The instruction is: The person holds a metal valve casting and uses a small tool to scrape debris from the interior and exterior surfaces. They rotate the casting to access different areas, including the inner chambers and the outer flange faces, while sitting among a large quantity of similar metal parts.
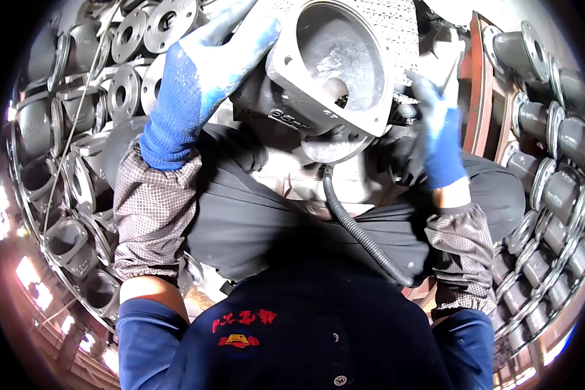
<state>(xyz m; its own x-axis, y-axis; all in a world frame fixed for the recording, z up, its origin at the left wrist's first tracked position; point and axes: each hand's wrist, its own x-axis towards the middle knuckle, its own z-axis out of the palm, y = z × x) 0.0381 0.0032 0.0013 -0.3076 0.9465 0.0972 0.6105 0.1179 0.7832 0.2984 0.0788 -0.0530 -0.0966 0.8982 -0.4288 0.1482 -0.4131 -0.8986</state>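
Note:
A grey cast metal housing [286, 97] with a round, open bore and a squarish flange stands in front of me, tilted so the bore faces up. My left hand [217, 62], in a blue knit glove with a pale coating, lies at the housing's left edge. Its thumb and fingers are spread, and some fingertips run to the picture's top edge. To the right of the housing is my right hand [438, 107], gloved alike and apart from it. Glare and motion smear its fingers, so what they hold, if anything, cannot be made out.
Grey flanged castings [78, 175] are stacked at the left; more flanged pipe pieces [533, 120] stand in rows at the right. A rusty red metal frame [478, 91] rises beside my right hand. A black corrugated hose [357, 231] runs between my legs beneath the housing.

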